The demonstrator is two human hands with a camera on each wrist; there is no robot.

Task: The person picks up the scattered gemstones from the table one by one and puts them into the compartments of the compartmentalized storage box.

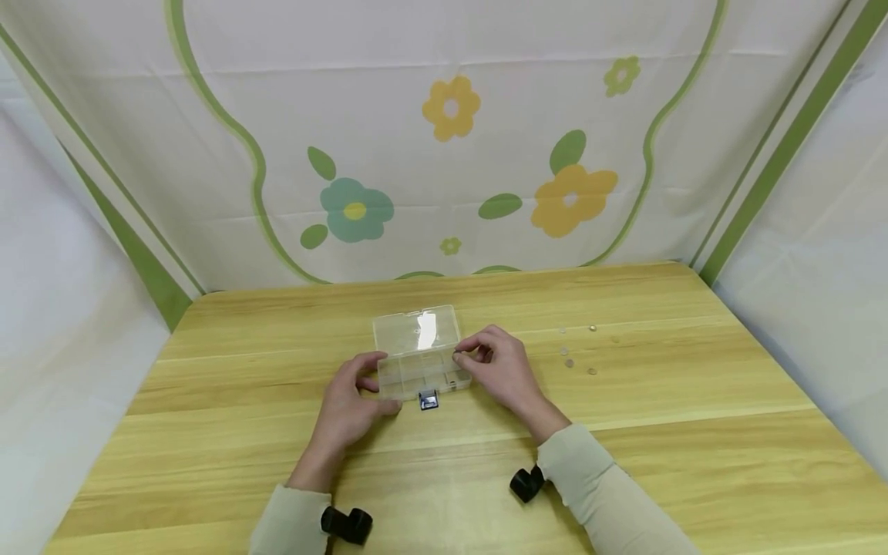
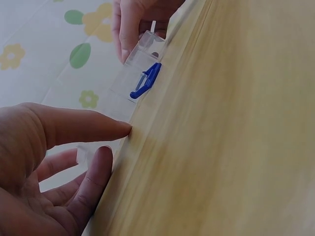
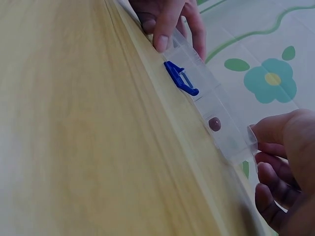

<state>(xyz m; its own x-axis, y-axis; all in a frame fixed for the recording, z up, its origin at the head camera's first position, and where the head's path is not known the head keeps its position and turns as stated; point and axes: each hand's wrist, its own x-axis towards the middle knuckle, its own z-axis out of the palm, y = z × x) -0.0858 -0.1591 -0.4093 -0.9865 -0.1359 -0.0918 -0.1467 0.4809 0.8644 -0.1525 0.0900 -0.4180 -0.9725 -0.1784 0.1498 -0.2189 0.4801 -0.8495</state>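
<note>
On the wooden table (image 1: 243, 462), the left hand (image 1: 350, 401) grips the left end of a clear plastic compartment box (image 1: 422, 375), thumb on the near wall and fingers curled round the end. The left wrist view shows what the head view cannot: the thumb tip pressed where the box meets the tabletop, with another finger just below it. The box sits at the middle of the table with its lid (image 1: 416, 330) swung open and standing behind it, and a blue latch (image 1: 428, 400) hangs off the front wall. The right wrist view alone reveals a small brownish bead (image 3: 214, 123) lying in one compartment near the right end; from above it is too small to make out. The right hand (image 1: 501, 368) holds the right end of the box, fingertips bunched together at its top corner; whether they pinch anything besides the wall cannot be told. Farther right, several tiny beads (image 1: 576, 351) lie scattered on the wood, well apart from the box. Both wrist views cut off most of their own hands.
</note>
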